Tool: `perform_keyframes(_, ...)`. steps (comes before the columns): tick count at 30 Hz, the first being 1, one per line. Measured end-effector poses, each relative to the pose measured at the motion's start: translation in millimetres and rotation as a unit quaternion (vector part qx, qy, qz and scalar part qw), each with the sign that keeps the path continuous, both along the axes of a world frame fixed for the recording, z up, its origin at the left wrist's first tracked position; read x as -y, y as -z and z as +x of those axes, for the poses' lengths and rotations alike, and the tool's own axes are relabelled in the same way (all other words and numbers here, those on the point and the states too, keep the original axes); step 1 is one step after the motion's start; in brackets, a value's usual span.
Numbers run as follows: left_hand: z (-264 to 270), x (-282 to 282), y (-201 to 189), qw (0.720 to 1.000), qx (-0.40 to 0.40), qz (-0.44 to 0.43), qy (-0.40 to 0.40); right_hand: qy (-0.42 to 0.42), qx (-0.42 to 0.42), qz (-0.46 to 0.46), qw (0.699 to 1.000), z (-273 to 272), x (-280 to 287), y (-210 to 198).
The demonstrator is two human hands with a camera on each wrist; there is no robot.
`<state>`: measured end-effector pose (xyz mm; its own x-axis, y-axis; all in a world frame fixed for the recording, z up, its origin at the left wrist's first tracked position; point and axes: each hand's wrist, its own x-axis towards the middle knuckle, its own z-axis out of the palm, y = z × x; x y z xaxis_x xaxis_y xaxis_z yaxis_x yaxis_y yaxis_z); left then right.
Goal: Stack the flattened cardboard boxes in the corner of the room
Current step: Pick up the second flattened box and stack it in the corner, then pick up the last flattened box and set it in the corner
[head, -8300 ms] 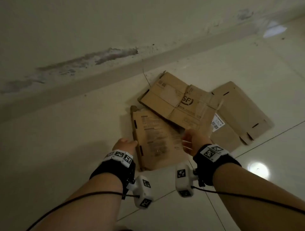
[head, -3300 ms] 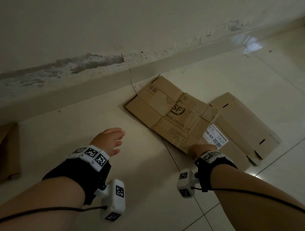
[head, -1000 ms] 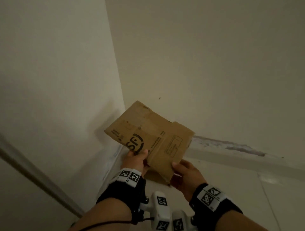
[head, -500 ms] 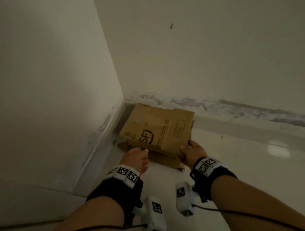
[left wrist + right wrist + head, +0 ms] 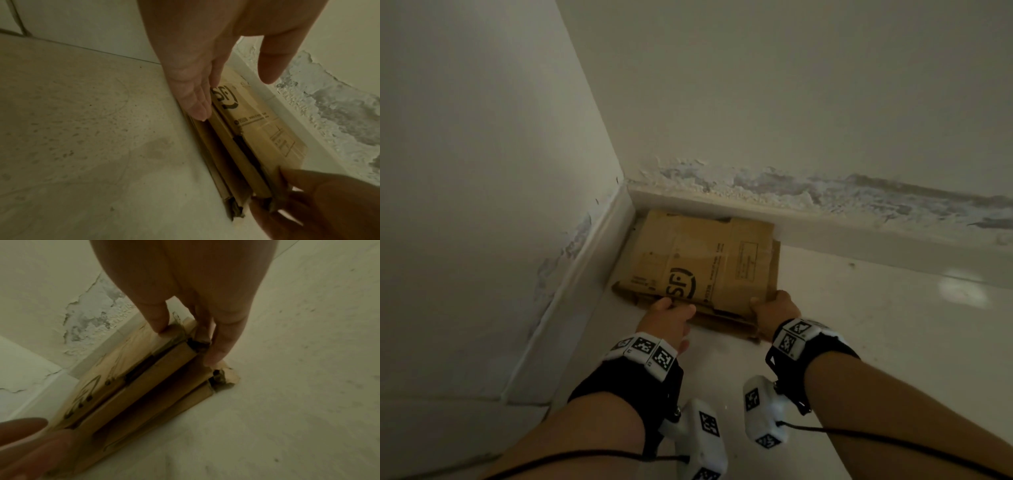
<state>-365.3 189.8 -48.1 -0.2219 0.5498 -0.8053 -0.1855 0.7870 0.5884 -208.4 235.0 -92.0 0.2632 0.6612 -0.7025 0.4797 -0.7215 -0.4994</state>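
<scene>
**A dim, worn corner of a pale room**

Two off-white walls meet in a corner: the left wall (image 5: 482, 144) runs toward the viewer, the far wall (image 5: 791, 85) spans the right. A white skirting board (image 5: 859, 228) lines the foot of both. Just above it on the far wall, a long band of peeling paint (image 5: 808, 192) shows grey, rough plaster; a smaller scuffed patch (image 5: 571, 240) marks the left wall low down. The floor (image 5: 893, 342) is glossy, pale tile, speckled with dirt in the wrist views, and carries a soft light reflection (image 5: 959, 291) near the right. The lighting is dim and greenish.
</scene>
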Motion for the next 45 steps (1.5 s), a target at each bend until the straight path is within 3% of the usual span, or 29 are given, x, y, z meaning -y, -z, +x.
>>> perform_keyframes(8,-6.3,-0.5,4.9,1.0,-0.026,0.0,0.004,-0.051,-0.036,-0.003,0.998,-21.5,-14.1,-9.8)
perform_keyframes(13,3.4,-0.2,-10.8,0.999,-0.037,0.018,0.017,-0.055,-0.01,0.014,0.998,5.1,-4.2,-34.8)
perform_keyframes(18,36.8,-1.7,-50.2,0.997,-0.034,0.049,0.056,-0.008,-0.023,0.039,0.999,49.0,6.4,-73.7)
perform_keyframes(26,153.6,12.3,-133.4,0.984,0.003,0.115,0.132,0.093,-0.066,0.102,0.988,173.5,47.8,-164.6)
perform_keyframes(31,241.5,34.7,-170.6,0.971,0.003,0.141,0.193,0.17,-0.092,0.123,0.973,259.8,94.4,-188.1)
perform_keyframes(41,424.2,103.3,-170.7,0.944,0.034,0.117,0.306,0.39,-0.114,0.086,0.91,428.1,224.2,-141.7)
perform_keyframes(45,477.0,123.7,-155.2,0.921,0.014,0.103,0.375,0.458,-0.063,0.061,0.885,486.6,293.8,-104.8)
